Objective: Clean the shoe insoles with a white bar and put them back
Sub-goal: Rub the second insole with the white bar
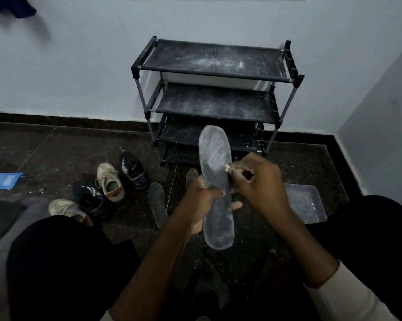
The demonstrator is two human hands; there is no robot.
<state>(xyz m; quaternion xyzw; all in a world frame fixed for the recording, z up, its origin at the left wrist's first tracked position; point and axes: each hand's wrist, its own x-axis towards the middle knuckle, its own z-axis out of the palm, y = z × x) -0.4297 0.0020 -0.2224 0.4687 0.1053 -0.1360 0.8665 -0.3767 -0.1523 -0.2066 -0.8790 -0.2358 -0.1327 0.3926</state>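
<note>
A grey insole [216,158], streaked with white, stands upright in front of me. My left hand [201,200] grips it around the middle. My right hand [258,181] pinches a small white bar [227,168] whose tip touches the insole's right edge. Another dark insole [158,202] lies flat on the floor, and a further one [192,177] shows behind my left hand. Two beige shoes [109,179] [68,209] and two dark striped shoes [134,170] [91,199] sit on the floor to the left.
A black three-tier shoe rack [214,63], dusted white, stands against the wall ahead. A grey plastic tray [304,202] lies on the floor at right. A blue folder [4,180] lies at far left. My dark-trousered knees fill the lower corners.
</note>
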